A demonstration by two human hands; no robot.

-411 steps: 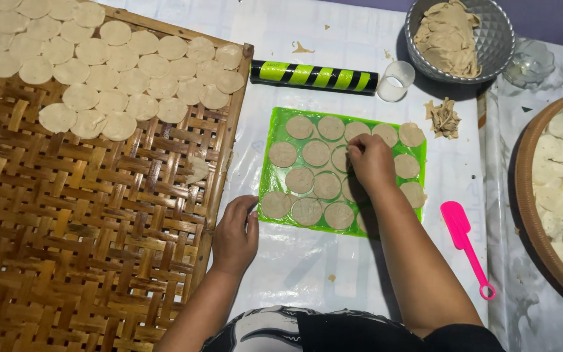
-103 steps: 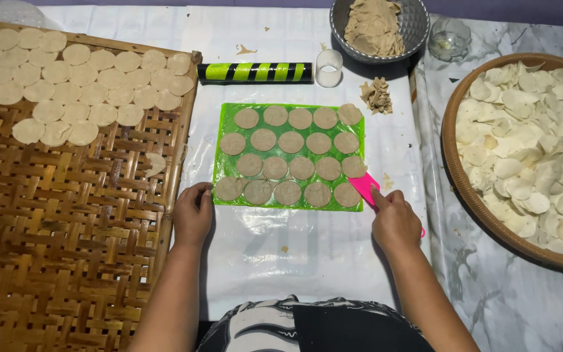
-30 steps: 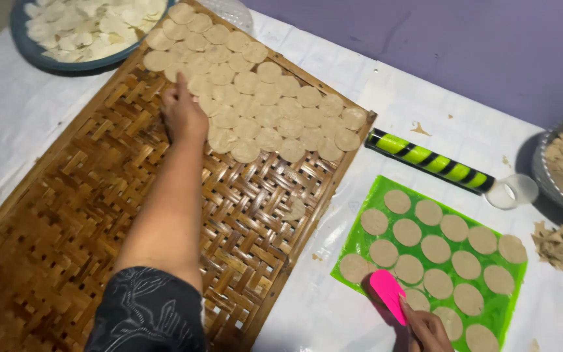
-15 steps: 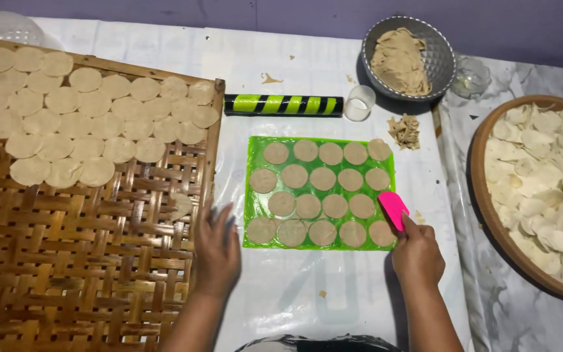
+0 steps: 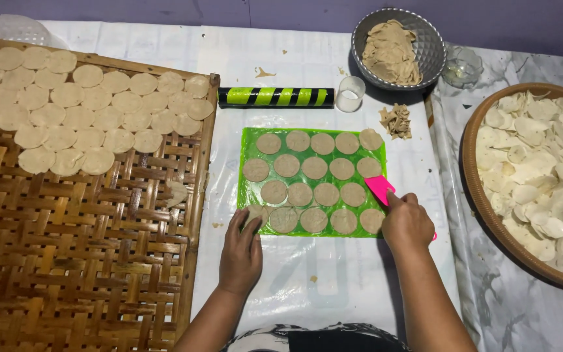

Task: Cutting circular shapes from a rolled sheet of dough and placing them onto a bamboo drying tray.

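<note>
A white plastic-covered work surface (image 5: 333, 287) seen from above, with a person's two hands at a green mat (image 5: 250, 140) of round dough discs.

Since half a second ago, the left hand (image 5: 241, 246) has slid from the woven bamboo tray (image 5: 86, 261) at nine o'clock to the mat's near-left corner, its fingers now curled on the corner disc (image 5: 254, 214), apparently lifting it. The right hand (image 5: 407, 223), at the mat's four o'clock corner, stays closed around a pink scraper (image 5: 380, 190), blade beside a disc. At twelve o'clock lie a green-and-black striped roller (image 5: 275, 97) and a metal bowl (image 5: 428, 45); at three o'clock, a round basket of pale chips (image 5: 474, 176).
</note>
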